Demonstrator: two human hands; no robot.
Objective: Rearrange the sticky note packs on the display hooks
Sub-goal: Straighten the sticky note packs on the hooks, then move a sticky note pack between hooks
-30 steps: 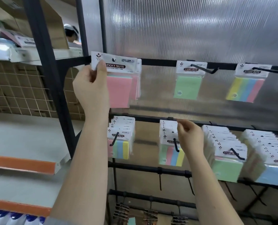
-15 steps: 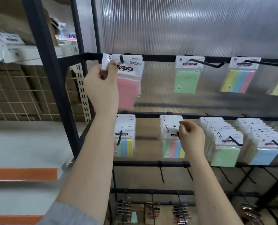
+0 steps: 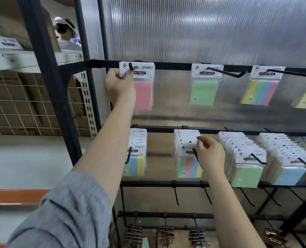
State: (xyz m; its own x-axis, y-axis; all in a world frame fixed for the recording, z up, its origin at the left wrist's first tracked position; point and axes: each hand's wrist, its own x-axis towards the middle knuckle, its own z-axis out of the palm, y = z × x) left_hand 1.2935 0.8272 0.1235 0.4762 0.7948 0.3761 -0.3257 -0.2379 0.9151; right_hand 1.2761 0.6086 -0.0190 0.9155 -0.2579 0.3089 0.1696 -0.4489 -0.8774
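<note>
Ribbed plastic panel behind the rack; left hand (image 3: 119, 85) pinches the pink pack (image 3: 143, 86) hanging on the top hook (image 3: 130, 66), right hand (image 3: 210, 154) pinches the striped packs (image 3: 189, 158) lower down.

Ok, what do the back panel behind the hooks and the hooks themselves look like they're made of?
The back panel looks like translucent ribbed plastic, perhaps polycarbonate sheet: fine vertical flutes and soft glare. The hooks seem to be thin metal rod with a matte black coating, though that is hard to confirm.

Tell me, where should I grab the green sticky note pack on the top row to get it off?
Pinch the white card header of the green sticky note pack from the front, just under its hook. The header is flat and stiff, and the hook points out toward you, so the pack probably slides straight forward.
</note>
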